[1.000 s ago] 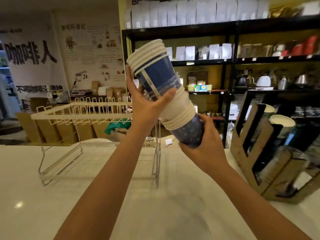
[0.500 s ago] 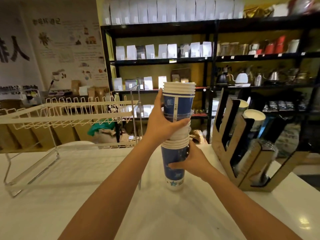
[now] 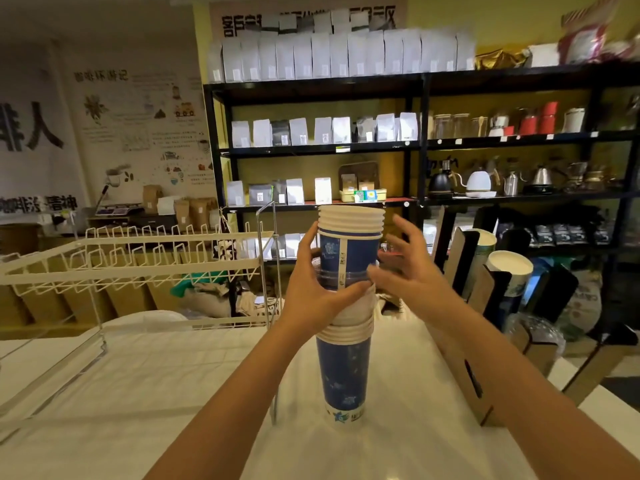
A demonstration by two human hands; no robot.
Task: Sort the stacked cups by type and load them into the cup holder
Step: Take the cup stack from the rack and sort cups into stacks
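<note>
while a white wire rack (image 3: 138, 258) stands at the left of the white desk (image 3: 121, 410), we grip the upright stack of blue cups (image 3: 346, 341) with our left hand (image 3: 317, 289); our right hand (image 3: 407, 271) hovers beside it, fingers spread wide, before the wooden cup holder (image 3: 485, 292)

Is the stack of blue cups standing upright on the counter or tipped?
Upright: the stack of blue cups stands base-down on the white counter, left hand gripping its middle, right hand open beside it.
</note>
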